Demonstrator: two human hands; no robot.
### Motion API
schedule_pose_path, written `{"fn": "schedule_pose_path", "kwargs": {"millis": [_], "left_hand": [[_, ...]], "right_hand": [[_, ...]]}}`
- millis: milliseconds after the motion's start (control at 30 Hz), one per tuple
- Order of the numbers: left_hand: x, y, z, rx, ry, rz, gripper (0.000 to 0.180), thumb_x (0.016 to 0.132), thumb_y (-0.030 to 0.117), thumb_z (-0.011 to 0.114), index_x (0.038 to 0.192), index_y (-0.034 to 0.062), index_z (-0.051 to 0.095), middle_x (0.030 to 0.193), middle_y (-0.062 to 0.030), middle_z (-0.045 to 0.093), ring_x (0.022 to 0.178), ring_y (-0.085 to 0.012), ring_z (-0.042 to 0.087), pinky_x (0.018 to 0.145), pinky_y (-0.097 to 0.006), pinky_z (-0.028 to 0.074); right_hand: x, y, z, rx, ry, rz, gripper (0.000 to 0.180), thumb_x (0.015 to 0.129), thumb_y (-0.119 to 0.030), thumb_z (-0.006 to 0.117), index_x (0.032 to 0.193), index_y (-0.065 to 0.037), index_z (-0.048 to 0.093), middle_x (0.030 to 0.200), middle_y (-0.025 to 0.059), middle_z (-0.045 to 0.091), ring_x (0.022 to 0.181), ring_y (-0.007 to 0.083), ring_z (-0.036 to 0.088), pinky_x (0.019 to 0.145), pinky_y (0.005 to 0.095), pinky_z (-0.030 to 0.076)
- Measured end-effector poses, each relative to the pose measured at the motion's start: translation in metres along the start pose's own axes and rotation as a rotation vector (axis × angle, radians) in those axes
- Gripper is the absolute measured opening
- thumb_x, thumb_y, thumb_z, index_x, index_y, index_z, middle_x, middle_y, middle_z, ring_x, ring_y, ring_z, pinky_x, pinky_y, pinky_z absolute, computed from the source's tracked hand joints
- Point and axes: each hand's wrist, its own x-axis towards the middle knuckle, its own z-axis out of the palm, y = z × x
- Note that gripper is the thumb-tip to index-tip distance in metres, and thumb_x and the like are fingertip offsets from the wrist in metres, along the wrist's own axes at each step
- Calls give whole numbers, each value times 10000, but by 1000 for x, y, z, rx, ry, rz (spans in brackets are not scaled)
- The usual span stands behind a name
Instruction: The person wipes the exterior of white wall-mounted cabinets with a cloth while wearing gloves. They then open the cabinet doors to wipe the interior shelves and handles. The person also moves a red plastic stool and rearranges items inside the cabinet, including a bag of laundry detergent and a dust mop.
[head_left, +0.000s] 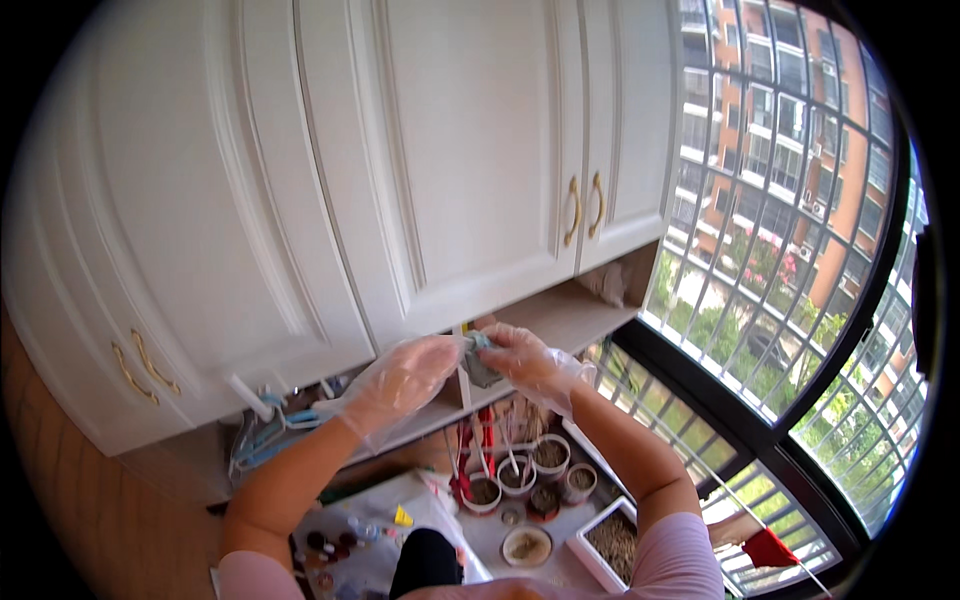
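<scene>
Both hands are raised in front of the shelf under the white cabinet (470, 140), in clear thin plastic gloves. Between them hangs a small grey-green cloth-like item (482, 372), soft and crumpled; its exact kind I cannot make out. My right hand (528, 362) pinches it from the right with bent fingers. My left hand (412, 368) is at its left side, fingertips drawn together against its edge; whether they grip it is hard to see. The open shelf (565, 318) lies just behind my right hand.
Below stand several soil-filled pots (549, 455), a white trough of soil (612, 540) and a round dish (527, 546). Small bottles (335, 545) sit on a white sheet at lower left. Blue hangers (290, 420) are left of my arm. A barred window (770, 200) is at right.
</scene>
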Motion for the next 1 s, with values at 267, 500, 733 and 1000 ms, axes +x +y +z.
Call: {"fn": "schedule_pose_path", "kwargs": {"millis": [267, 500, 733, 1000], "left_hand": [[25, 61, -146, 1242, 608, 549, 404, 863, 263, 537, 1234, 113, 486, 1339, -153, 393, 1259, -357, 327, 1050, -516, 197], [28, 52, -209, 1537, 650, 438, 517, 808, 324, 579, 1291, 209, 437, 1444, -146, 239, 1329, -380, 192, 1066, -588, 60], [37, 43, -208, 1520, 640, 451, 530, 777, 324, 594, 1268, 176, 460, 1448, -170, 224, 1330, -387, 186, 1074, -572, 39], [33, 50, -208, 1561, 598, 378, 521, 782, 337, 586, 1249, 140, 468, 1438, -191, 228, 1322, -404, 192, 1069, -578, 65]], "right_hand": [[162, -167, -112, -9, 795, -308, 290, 746, -108, 638, 1021, -61, 559, 938, 116, 612, 815, 251, 614, 674, 362, 515], [209, -235, -76, -933, 1026, -1078, 261, 759, -87, 601, 1019, -67, 612, 1037, 191, 572, 935, 341, 558, 783, 376, 466], [258, -315, -29, -794, 1031, -1363, 249, 767, -54, 553, 1000, -92, 633, 1015, 196, 553, 942, 345, 524, 789, 390, 451], [321, -391, -40, -885, 1099, -1614, 220, 748, -177, 545, 943, -132, 636, 1028, 107, 607, 998, 322, 545, 834, 401, 463]]}}
